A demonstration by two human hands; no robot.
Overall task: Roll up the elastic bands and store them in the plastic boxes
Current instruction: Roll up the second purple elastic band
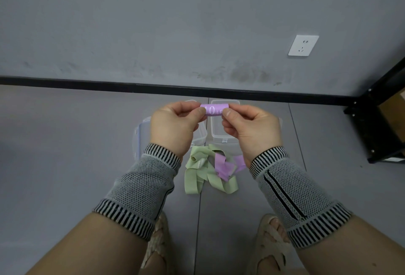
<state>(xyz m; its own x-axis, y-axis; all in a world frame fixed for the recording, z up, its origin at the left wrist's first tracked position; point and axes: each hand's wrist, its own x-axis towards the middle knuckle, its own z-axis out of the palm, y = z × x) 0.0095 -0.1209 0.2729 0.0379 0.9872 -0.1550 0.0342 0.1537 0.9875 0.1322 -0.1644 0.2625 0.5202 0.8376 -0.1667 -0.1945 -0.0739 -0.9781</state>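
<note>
Two hands, left hand (173,125) and right hand (249,128), pinch a rolled purple band (215,110) between fingertips; below them wait empty clear boxes (221,130); loose green and purple bands (210,170) remain unrolled.

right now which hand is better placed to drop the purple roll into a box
Right, though only just. Both hands pinch the purple roll, left hand and right hand. The open clear box below the right hand shows more plainly; the left box is mostly hidden.
</note>
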